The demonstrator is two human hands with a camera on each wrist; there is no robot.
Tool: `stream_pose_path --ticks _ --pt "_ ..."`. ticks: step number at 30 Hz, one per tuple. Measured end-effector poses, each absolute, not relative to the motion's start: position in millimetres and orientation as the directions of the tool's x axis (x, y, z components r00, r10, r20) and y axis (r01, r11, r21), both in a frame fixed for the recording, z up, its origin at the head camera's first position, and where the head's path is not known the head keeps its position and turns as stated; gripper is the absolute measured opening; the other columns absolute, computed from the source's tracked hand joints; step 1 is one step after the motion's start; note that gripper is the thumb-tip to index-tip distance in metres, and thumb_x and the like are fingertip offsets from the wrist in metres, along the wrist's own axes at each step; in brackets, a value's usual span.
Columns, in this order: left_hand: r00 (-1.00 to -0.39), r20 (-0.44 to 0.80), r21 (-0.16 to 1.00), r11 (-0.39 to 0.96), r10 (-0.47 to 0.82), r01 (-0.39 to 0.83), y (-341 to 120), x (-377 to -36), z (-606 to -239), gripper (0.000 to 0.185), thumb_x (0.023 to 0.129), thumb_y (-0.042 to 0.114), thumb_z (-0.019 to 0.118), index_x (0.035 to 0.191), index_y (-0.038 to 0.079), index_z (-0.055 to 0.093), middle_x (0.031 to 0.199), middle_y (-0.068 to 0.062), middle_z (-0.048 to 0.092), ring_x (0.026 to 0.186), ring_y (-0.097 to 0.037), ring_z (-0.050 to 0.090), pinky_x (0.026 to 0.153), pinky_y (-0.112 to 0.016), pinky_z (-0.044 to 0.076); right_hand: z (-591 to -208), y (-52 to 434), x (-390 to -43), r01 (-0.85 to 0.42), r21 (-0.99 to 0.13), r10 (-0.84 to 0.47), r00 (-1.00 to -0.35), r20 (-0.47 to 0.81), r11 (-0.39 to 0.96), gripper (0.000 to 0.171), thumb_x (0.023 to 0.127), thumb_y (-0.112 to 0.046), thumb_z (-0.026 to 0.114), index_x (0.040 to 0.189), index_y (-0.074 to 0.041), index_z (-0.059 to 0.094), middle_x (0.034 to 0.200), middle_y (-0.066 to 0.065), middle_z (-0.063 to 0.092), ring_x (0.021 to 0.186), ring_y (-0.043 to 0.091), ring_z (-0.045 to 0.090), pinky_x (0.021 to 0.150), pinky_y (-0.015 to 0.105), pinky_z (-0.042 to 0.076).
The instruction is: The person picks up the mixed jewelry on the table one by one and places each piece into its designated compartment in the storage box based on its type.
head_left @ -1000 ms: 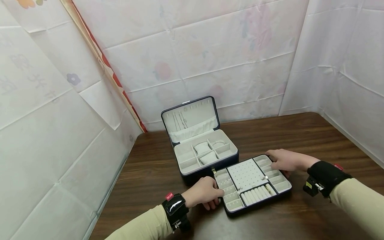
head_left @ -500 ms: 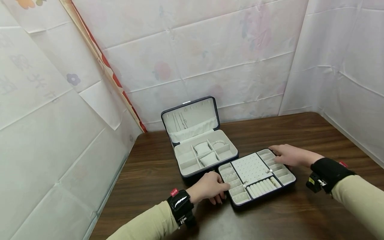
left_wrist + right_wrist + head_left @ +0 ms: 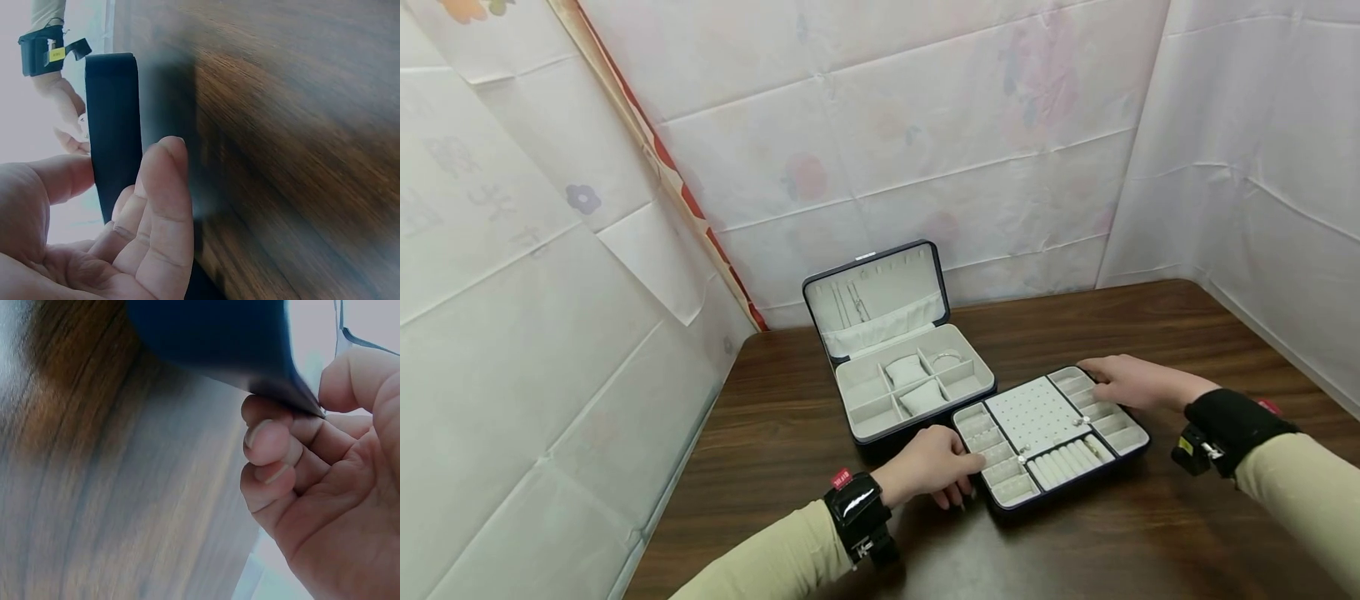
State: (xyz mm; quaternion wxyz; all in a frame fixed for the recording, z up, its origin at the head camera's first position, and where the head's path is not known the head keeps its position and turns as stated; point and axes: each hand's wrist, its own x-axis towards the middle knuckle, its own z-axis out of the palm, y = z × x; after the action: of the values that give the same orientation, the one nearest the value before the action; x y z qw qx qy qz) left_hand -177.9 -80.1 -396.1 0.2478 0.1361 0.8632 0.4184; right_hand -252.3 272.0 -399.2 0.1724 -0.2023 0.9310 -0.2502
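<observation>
Both hands hold a dark-blue jewelry tray (image 3: 1075, 479) with pale compartments, one at each short end. My left hand (image 3: 934, 465) grips the near-left end, thumb on the rim and fingers below against the dark side wall (image 3: 112, 125). At the far-right end my right hand (image 3: 1138, 383) pinches the edge, thumb above and curled fingers underneath. Set in the tray are a dotted white panel (image 3: 1033, 414) with small earrings (image 3: 1081, 422) near its edge, and ring rolls (image 3: 1060, 465). The tray's left corner overlaps the front right of the open jewelry box (image 3: 917, 427) in the head view.
The box's raised lid (image 3: 895, 287) carries thin necklaces (image 3: 853, 302). Inside are two white cushions (image 3: 922, 397) and a bangle (image 3: 947, 360). A brown wooden table (image 3: 760, 483) lies beneath; white patterned sheets (image 3: 985, 150) hang behind and at the sides.
The tray has shifted right and slightly away from me, with both hands moving along on it. The jewelry box has stayed where it was.
</observation>
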Motion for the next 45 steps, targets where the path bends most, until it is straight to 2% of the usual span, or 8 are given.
stream_pose_path --ticks 8,15,23,28,32,35,43,45 --pt "-0.847 -0.302 0.801 0.598 0.439 0.024 -72 -178 -393 0.034 0.095 0.030 0.069 0.079 0.000 0.068 0.068 -0.012 0.073 0.054 -0.026 0.070 0.047 -0.035 0.057 -392 283 -253 -0.317 -0.509 -0.464 -0.865 -0.192 0.800 0.060 0.100 -0.014 0.054 0.148 0.016 0.036 0.118 0.020 0.064 0.091 0.023 0.054 0.079 0.040 0.046" --pt "-0.848 -0.298 0.810 0.586 0.437 0.017 -65 -179 -390 0.034 0.095 0.032 0.069 0.082 0.001 0.069 0.069 -0.012 0.073 0.058 -0.032 0.072 0.049 -0.037 0.058 -387 290 -253 -0.308 -0.491 -0.441 -0.879 -0.180 0.815 0.060 0.100 -0.017 0.055 0.148 0.015 0.038 0.136 0.031 0.057 0.114 0.032 0.059 0.092 0.054 0.051" --pt "-0.856 -0.287 0.815 0.579 0.430 0.017 -62 -177 -384 0.033 0.096 0.032 0.069 0.079 0.004 0.068 0.067 -0.010 0.073 0.057 -0.030 0.071 0.050 -0.036 0.058 -377 291 -250 -0.297 -0.501 -0.438 -0.879 -0.190 0.813 0.061 0.099 -0.017 0.055 0.149 0.015 0.037 0.120 0.020 0.063 0.096 0.025 0.055 0.080 0.041 0.046" --pt "-0.864 -0.268 0.818 0.575 0.426 0.029 -65 -177 -377 0.033 0.096 0.032 0.069 0.080 0.003 0.069 0.068 -0.013 0.073 0.054 -0.027 0.070 0.052 -0.040 0.059 -373 290 -249 -0.311 -0.498 -0.439 -0.884 -0.162 0.810 0.060 0.100 -0.016 0.054 0.148 0.016 0.037 0.126 0.027 0.061 0.108 0.033 0.059 0.086 0.047 0.050" --pt "-0.868 -0.258 0.817 0.576 0.425 0.039 -70 -180 -370 0.032 0.095 0.030 0.069 0.080 0.002 0.068 0.069 -0.014 0.074 0.055 -0.025 0.070 0.050 -0.036 0.058 -366 285 -251 -0.305 -0.514 -0.441 -0.883 -0.164 0.802 0.061 0.100 -0.015 0.054 0.149 0.016 0.035 0.115 0.021 0.063 0.095 0.028 0.059 0.078 0.040 0.048" --pt "-0.873 -0.256 0.820 0.571 0.414 0.030 -74 -183 -364 0.029 0.095 0.027 0.068 0.084 0.000 0.067 0.072 -0.015 0.074 0.056 -0.024 0.071 0.050 -0.035 0.058 -360 280 -255 -0.303 -0.525 -0.446 -0.879 -0.167 0.795 0.061 0.100 -0.014 0.053 0.150 0.015 0.033 0.093 0.009 0.059 0.077 0.019 0.051 0.070 0.035 0.041" --pt "-0.902 -0.241 0.831 0.556 0.359 -0.001 -91 -191 -355 0.026 0.092 0.020 0.067 0.080 -0.002 0.064 0.075 -0.019 0.074 0.055 -0.022 0.069 0.049 -0.036 0.058 -348 261 -266 -0.307 -0.532 -0.448 -0.881 -0.155 0.789 0.061 0.102 -0.015 0.051 0.152 0.013 0.031 0.103 0.008 0.061 0.075 0.017 0.053 0.068 0.035 0.044" --pt "-0.908 -0.245 0.832 0.555 0.341 -0.016 -96 -194 -353 0.025 0.091 0.020 0.067 0.080 -0.002 0.062 0.075 -0.020 0.074 0.055 -0.022 0.069 0.049 -0.035 0.058 -345 254 -269 -0.299 -0.546 -0.445 -0.882 -0.156 0.783 0.061 0.102 -0.014 0.050 0.153 0.013 0.030 0.095 0.009 0.061 0.067 0.017 0.053 0.065 0.034 0.045"
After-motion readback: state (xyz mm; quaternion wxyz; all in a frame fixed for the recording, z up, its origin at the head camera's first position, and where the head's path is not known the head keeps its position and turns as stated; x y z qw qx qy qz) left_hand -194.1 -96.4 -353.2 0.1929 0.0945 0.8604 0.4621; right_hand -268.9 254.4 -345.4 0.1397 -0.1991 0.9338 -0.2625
